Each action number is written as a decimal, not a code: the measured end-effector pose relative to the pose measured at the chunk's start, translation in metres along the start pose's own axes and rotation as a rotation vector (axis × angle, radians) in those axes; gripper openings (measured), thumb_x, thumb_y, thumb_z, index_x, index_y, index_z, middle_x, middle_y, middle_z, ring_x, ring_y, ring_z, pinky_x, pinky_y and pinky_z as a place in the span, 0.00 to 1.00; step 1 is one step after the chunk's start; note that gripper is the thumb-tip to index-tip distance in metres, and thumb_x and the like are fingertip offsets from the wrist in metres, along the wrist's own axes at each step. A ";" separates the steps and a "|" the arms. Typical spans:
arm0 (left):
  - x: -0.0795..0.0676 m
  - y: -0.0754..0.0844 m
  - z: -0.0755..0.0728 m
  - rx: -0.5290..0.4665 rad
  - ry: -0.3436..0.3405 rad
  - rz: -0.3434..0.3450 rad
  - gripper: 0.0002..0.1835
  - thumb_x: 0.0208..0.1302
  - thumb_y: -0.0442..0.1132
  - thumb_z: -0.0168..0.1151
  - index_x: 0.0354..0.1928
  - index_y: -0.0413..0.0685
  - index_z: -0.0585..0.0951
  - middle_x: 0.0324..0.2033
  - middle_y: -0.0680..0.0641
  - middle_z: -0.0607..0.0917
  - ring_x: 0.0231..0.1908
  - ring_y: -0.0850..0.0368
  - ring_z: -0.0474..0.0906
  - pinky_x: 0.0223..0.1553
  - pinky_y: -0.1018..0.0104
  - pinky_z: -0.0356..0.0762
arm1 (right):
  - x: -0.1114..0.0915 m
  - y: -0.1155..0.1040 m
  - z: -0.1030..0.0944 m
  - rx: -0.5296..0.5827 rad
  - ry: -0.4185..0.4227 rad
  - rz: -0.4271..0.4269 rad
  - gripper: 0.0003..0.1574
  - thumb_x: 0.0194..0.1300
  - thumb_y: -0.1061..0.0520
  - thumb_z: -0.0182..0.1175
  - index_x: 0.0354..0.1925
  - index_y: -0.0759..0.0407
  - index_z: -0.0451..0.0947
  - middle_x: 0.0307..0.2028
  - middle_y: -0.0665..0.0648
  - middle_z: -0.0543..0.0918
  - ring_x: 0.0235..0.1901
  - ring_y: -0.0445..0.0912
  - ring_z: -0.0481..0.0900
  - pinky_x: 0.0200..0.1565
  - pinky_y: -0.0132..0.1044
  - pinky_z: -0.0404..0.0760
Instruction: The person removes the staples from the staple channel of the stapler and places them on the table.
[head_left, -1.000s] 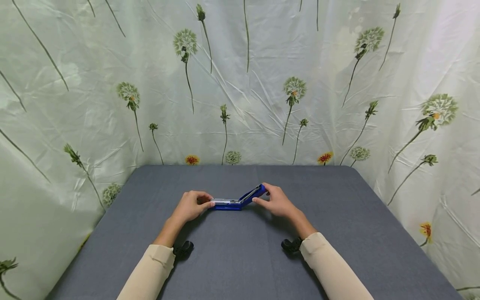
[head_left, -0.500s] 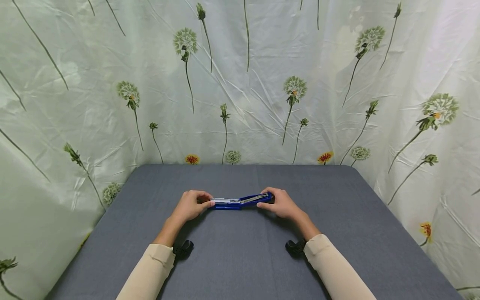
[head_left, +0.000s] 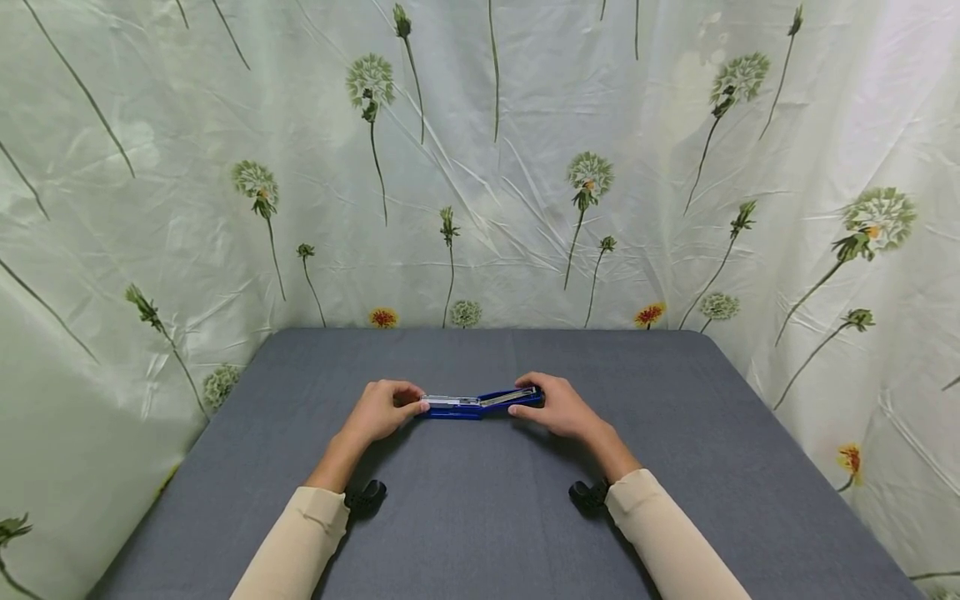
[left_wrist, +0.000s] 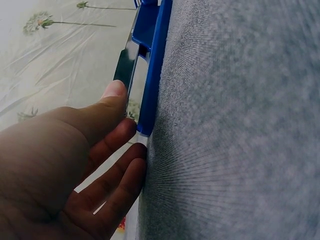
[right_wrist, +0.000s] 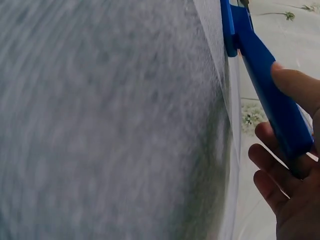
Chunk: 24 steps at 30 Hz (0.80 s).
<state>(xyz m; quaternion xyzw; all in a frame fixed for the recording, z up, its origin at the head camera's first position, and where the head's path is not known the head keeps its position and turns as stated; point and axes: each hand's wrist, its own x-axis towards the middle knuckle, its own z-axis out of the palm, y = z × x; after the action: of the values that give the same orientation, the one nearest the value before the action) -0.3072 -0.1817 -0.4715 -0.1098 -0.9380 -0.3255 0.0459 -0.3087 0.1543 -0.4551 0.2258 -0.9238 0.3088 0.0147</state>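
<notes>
A blue stapler (head_left: 453,412) lies on the grey table, its top arm swung far back to the right so that the metal staple channel shows. With thumb and fingers my left hand (head_left: 382,410) pinches the left end of the metal channel, above the blue base (left_wrist: 151,85). On the other side my right hand (head_left: 557,406) grips the raised blue top arm (right_wrist: 275,95) near its free end, thumb on one side and fingers beneath. That arm slopes slightly upward from the hinge, off the cloth.
Grey cloth covers the table (head_left: 480,517). Behind it hangs a pale curtain (head_left: 510,192) printed with dandelions. A black wrist camera (head_left: 366,498) sits at the left cuff and another black camera (head_left: 588,497) at the right cuff.
My right hand has swung the stapler's top arm down and outward to the right, from a steep angle to nearly flat, then slightly back up. The left hand has stayed in place.
</notes>
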 end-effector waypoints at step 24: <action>0.000 0.003 0.000 0.003 0.000 -0.003 0.11 0.58 0.53 0.70 0.39 0.59 0.87 0.31 0.58 0.87 0.31 0.64 0.78 0.37 0.63 0.76 | 0.022 -0.053 0.031 -0.208 0.066 -0.181 0.14 0.68 0.47 0.61 0.47 0.49 0.84 0.46 0.47 0.85 0.49 0.44 0.82 0.53 0.43 0.78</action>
<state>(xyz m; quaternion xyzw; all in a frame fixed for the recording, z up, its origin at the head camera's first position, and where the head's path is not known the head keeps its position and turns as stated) -0.3063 -0.1797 -0.4701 -0.1082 -0.9387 -0.3240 0.0456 -0.3028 0.0897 -0.4468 0.2954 -0.9256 0.2163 0.0961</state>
